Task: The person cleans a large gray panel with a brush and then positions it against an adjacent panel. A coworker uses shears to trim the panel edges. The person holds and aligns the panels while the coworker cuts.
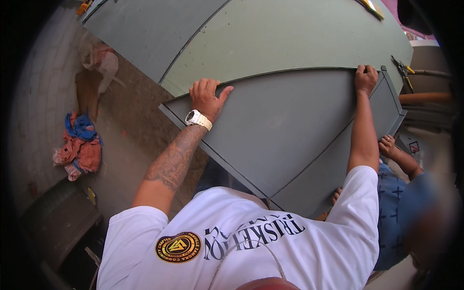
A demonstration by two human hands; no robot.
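Note:
A flat grey panel (275,121), with a seam across it and a raised border strip along its right side, lies in front of me. My left hand (208,99) has its fingers hooked over the panel's far edge near the left corner, thumb resting on the grey face. Near the far right corner, my right hand (366,79) grips that same edge with its fingers curled tightly. Another person's hand (388,144) holds the panel's right side, and part of that person's other hand (337,195) shows at the near edge.
Beyond the panel spreads a greenish work surface (270,41). Pliers (405,72) with yellow-and-black handles lie at its right, and a yellow-handled tool (371,8) at the far edge. Red and blue rags (83,145) lie at left. A person in blue (391,212) is close on my right.

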